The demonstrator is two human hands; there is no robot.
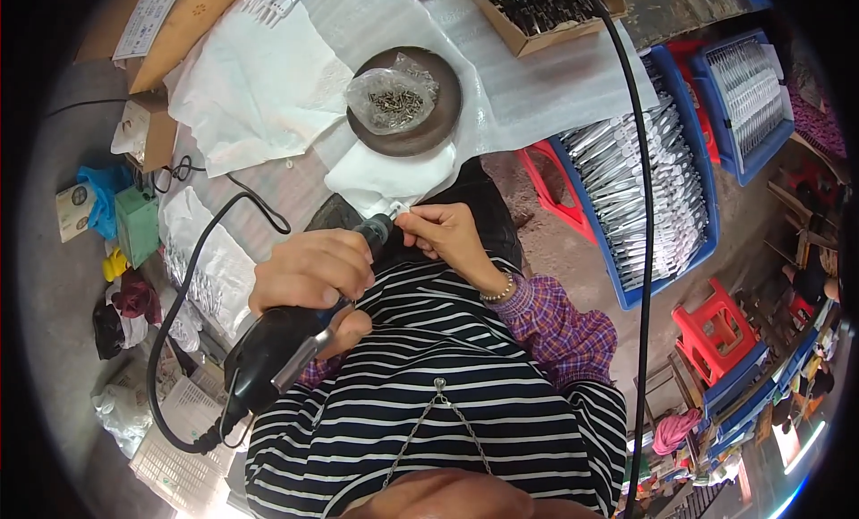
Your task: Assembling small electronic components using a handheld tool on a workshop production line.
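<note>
My left hand (pixel 309 268) is wrapped round a black electric screwdriver (pixel 255 362), whose cord hangs from its rear end. The tool's nose points up and right, toward my right hand (pixel 452 237). Between the right thumb and fingers I pinch a small light-coloured piece (pixel 398 208) at the screwdriver's tip; its exact kind is too small to tell. Just beyond my hands a white cloth-like sheet (pixel 380 174) covers the table edge. On it stands a dark round dish (pixel 443 76) with a see-through plastic bag of small screws (pixel 394 106).
To the right, a blue crate (pixel 635 295) full of long silvery-white parts (pixel 635 188) sits by a red stool (pixel 559 183). A cardboard box (pixel 528 43) of dark parts stands at the back. A black cable (pixel 642 206) hangs down the right side. White sheeting (pixel 259 80) lies at left.
</note>
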